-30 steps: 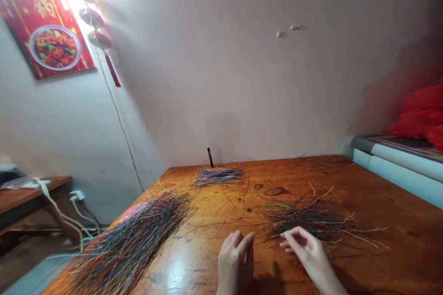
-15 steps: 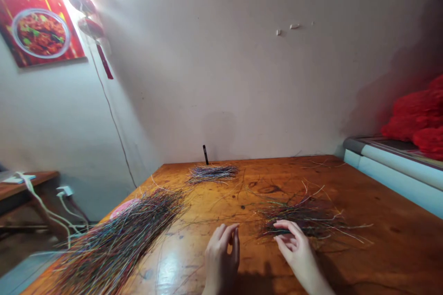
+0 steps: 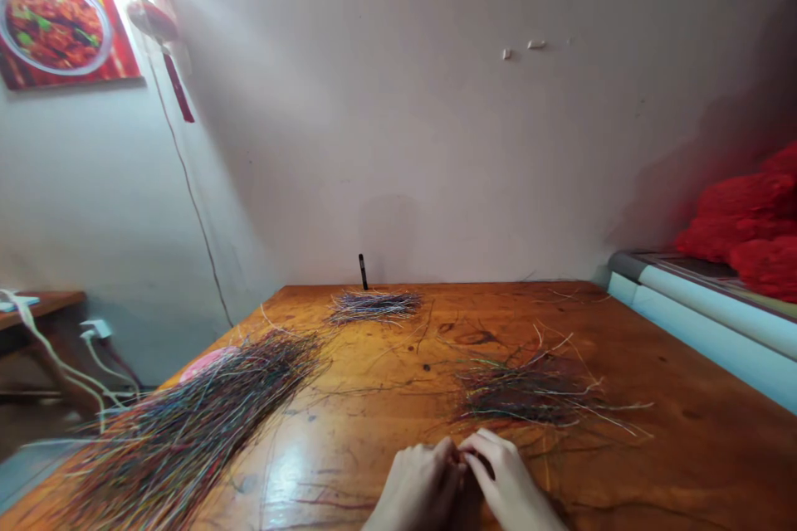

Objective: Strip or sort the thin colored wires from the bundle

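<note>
Three heaps of thin multicoloured wires lie on the wooden tabletop point(image 3: 685, 365): a long fanned mass point(image 3: 187, 423) to the left, a small tidy bundle point(image 3: 374, 307) near the far edge, and a loose tangle point(image 3: 523, 390) in front of the person. The left hand point(image 3: 420, 491) and right hand point(image 3: 504, 473) curl inward, touching each other just below the tangle; whether they grip a strand is too small to tell.

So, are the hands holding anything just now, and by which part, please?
The left hand and right hand meet fingertips; any held wire cannot be made out.
</note>
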The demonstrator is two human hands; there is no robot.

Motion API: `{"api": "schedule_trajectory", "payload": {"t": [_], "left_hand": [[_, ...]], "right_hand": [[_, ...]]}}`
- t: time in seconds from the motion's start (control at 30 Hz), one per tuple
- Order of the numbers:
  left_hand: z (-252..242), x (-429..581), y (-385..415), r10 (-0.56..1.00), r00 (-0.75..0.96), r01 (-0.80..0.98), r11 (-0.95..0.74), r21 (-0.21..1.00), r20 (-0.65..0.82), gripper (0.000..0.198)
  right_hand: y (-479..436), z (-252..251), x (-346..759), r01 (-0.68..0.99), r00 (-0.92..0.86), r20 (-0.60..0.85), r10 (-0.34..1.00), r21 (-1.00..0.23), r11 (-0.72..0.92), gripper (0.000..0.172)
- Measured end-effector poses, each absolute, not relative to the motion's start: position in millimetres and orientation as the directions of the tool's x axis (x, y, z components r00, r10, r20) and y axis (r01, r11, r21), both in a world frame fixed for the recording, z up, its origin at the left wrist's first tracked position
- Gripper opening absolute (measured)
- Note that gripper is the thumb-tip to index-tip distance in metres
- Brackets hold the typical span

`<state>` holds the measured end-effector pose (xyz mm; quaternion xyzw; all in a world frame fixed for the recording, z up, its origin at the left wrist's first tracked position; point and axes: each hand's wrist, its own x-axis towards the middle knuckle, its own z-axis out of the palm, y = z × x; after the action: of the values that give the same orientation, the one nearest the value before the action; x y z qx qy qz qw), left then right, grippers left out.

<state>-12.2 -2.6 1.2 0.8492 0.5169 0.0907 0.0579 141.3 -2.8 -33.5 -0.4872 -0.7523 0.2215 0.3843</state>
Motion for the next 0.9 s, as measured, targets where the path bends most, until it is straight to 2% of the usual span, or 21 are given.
{"api": "schedule_trajectory", "payload": {"t": [0.1, 0.23, 0.33, 0.57, 0.7, 0.9], "left_hand": [[3, -14, 0, 0.898, 0.412, 0.861, -0.439, 0.258, 0.155, 0.02], [4, -14, 1, 0.87, 0.392, 0.722, -0.492, 0.487, 0.298, 0.028], [7, -13, 0, 0.846, 0.402, 0.582, -0.532, 0.614, 0.351, 0.03], [14, -12, -2, 0.845, 0.404, 0.477, -0.522, 0.707, 0.351, 0.035], [18, -11, -7, 0.848, 0.408, 0.498, -0.517, 0.697, 0.337, 0.035], [18, -9, -11, 0.879, 0.364, 0.557, -0.469, 0.685, 0.306, 0.038]], "right_hand": [[-1, -25, 143, 0.485, -0.161, 0.4, 0.902, -0.764, 0.425, 0.024], [1, -18, 148, 0.342, -0.112, 0.444, 0.889, -0.823, 0.454, 0.022], [-2, -12, 149, 0.221, -0.105, 0.442, 0.891, -0.863, 0.454, 0.022], [-8, 0, 145, -0.028, -0.079, 0.328, 0.941, -0.945, 0.327, 0.025], [-4, -5, 147, 0.01, -0.017, 0.319, 0.948, -0.948, 0.319, 0.027], [0, -12, 151, 0.272, -0.093, 0.451, 0.888, -0.846, 0.459, 0.03]]}}
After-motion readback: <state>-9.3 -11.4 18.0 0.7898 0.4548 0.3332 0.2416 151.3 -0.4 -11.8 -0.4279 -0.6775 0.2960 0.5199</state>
